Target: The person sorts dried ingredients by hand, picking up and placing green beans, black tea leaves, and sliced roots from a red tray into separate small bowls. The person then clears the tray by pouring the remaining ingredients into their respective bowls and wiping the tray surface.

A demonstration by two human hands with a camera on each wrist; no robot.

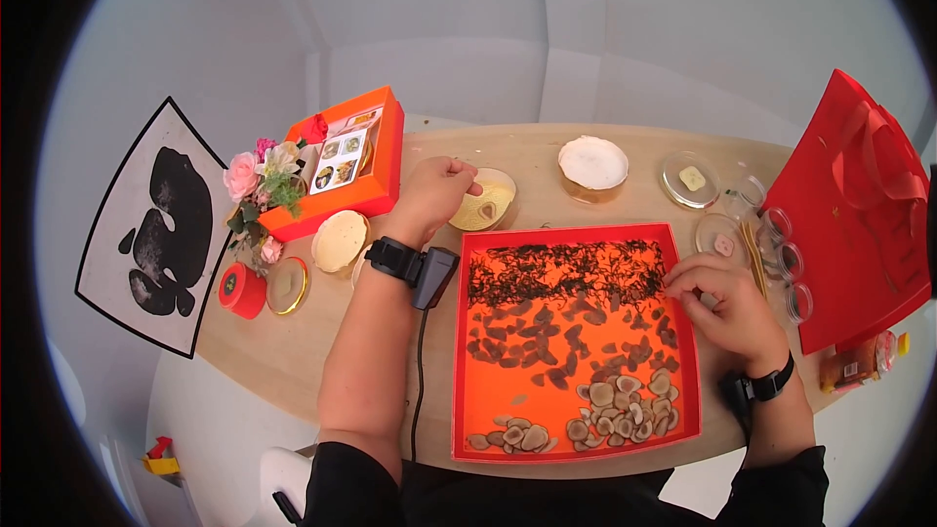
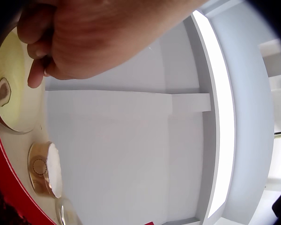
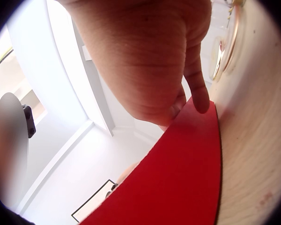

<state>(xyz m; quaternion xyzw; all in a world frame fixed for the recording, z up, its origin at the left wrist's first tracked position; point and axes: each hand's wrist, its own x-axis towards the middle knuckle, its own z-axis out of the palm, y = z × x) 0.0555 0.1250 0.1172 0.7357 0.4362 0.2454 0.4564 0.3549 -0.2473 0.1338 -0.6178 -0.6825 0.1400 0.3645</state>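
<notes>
My left hand (image 1: 439, 197) is over the near-left rim of a shallow bowl (image 1: 500, 181) of yellow powder or fine grain, its fingers curled in. A pale slice with a brown edge (image 2: 3, 92) lies on the yellow contents. I cannot tell whether anything is between the left fingertips. At the right wall of a large red box (image 1: 576, 234) with an orange floor, my right hand (image 1: 727, 307) grips the rim, one finger down the outer side. Inside the box lie dark shreds (image 1: 566, 271), brown pieces (image 1: 537, 334) and round pale-brown slices (image 1: 625, 410).
A white-topped tub (image 1: 593, 164) stands behind the box. To the right are glass dishes (image 1: 690, 182), small clear jars (image 1: 789, 261) and a red gift bag (image 1: 859, 224). An orange gift box (image 1: 390, 151), flowers (image 1: 268, 176), a cream-filled bowl (image 1: 341, 241) and a red tin (image 1: 241, 291) stand left.
</notes>
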